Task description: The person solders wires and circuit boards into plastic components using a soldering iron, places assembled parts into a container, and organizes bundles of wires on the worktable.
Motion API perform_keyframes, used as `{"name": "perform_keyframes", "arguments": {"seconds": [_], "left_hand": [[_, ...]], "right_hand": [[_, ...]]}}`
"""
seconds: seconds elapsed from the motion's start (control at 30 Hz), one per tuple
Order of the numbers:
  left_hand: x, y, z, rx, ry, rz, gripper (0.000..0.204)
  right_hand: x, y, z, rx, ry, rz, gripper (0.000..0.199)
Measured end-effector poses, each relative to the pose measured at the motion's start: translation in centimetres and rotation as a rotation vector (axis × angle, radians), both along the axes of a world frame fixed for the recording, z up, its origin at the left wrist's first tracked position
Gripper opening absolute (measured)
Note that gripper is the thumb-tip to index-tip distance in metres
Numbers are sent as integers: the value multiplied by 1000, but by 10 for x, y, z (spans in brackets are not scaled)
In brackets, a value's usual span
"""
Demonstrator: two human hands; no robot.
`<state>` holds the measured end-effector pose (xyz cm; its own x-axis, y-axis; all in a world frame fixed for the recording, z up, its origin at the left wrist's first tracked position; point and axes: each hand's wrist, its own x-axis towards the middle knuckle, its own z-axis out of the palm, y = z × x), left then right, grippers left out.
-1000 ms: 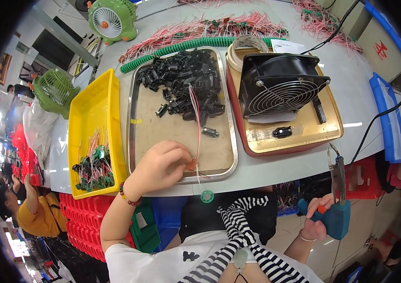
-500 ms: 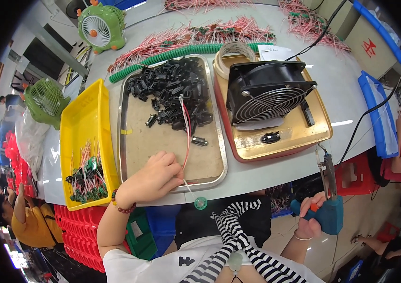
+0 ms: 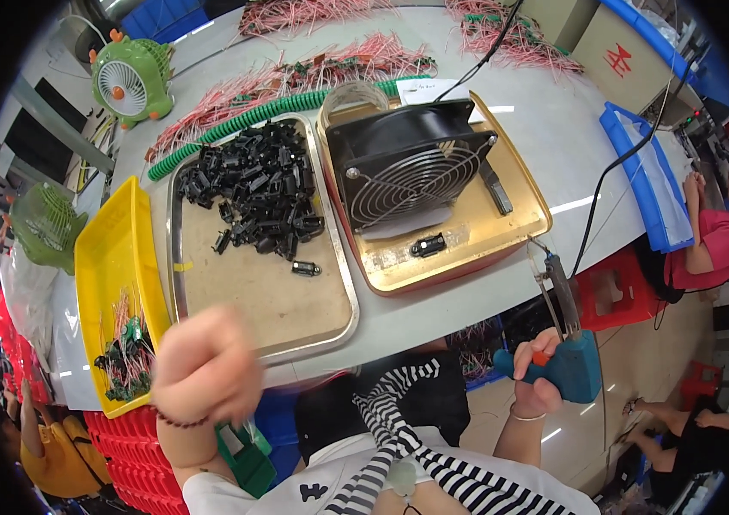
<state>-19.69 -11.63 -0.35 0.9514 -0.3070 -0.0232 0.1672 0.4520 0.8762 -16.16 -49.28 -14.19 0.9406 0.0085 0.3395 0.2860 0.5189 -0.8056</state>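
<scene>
My left hand [image 3: 205, 369] is a blurred, curled fist over the front edge of the steel tray [image 3: 244, 296], next to the yellow bin [image 3: 107, 257]; the blur hides whether anything is in it. A pile of black plastic parts [image 3: 253, 184] lies at the far end of that tray. My right hand [image 3: 536, 390] hangs below the table edge, gripping a blue soldering gun [image 3: 574, 365] whose tip points up toward the gold tray [image 3: 476, 249]. That tray carries a black square fan [image 3: 407, 167].
Bundles of red wires [image 3: 296, 73] and a green coiled tube [image 3: 235, 124] lie across the back of the table. A green desk fan [image 3: 128, 81] stands far left. A blue tray [image 3: 647, 184] and a person in red [image 3: 716, 240] are at right.
My left hand has pulled back from the steel tray toward me and to the left, and the red wire it pinched no longer shows. The right hand still holds the soldering gun.
</scene>
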Motion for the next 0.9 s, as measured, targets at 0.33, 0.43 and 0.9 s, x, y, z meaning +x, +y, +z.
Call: {"name": "perform_keyframes", "arguments": {"seconds": [0.33, 0.43, 0.9], "left_hand": [[90, -60, -30, 916, -370, 42, 15], [96, -64, -29, 959, -380, -32, 12], [108, -90, -52, 1281, -934, 332, 12]], "right_hand": [[-8, -2, 1, -97, 42, -26, 42], [-7, -3, 2, -112, 41, -32, 42], [-17, 22, 17, -392, 181, -126, 53]]}}
